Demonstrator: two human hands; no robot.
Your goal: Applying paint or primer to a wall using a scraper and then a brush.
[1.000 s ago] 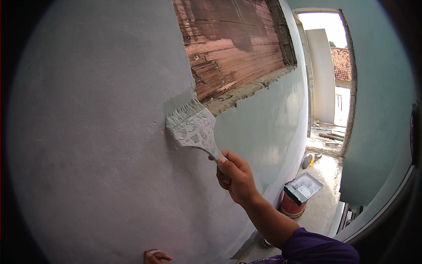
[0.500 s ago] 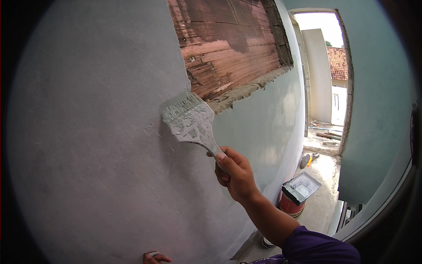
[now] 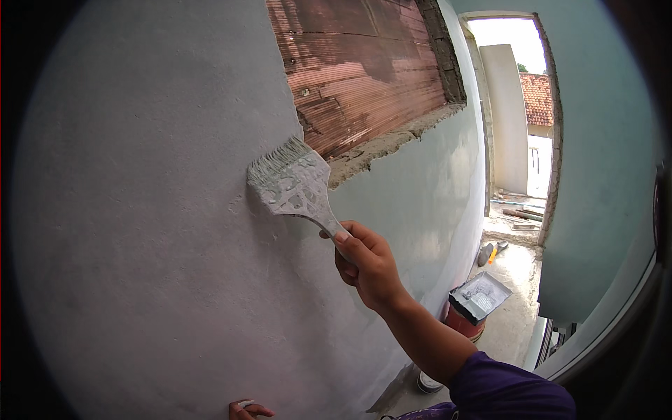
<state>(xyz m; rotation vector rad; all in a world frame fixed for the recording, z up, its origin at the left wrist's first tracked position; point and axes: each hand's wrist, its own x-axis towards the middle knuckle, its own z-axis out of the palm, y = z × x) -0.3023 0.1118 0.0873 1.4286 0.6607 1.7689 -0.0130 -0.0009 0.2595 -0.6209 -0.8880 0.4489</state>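
My right hand point(image 3: 369, 264) is closed round the handle of a wide paintbrush point(image 3: 299, 187) smeared with pale paint. The bristles, at the upper left end of the brush, lie against the grey-white wall point(image 3: 154, 231), just beside the lower left corner of a recess with exposed ribbed red brick point(image 3: 371, 70). Low in the picture, by the wall, part of my left hand point(image 3: 249, 410) shows with fingers apart and a whitish smear on one finger. The rest of that hand is cut off by the lower edge.
A paint tray point(image 3: 481, 297) rests on a red bucket point(image 3: 463, 327) at the right, along the wall's foot. A paint can point(image 3: 428, 382) stands nearer. Beyond, a pair of shoes point(image 3: 486, 253) lies before an open doorway point(image 3: 514, 112). Rough mortar point(image 3: 388, 148) edges the recess.
My right hand and the brush have moved a little up and to the left along the wall. My left hand has hardly moved.
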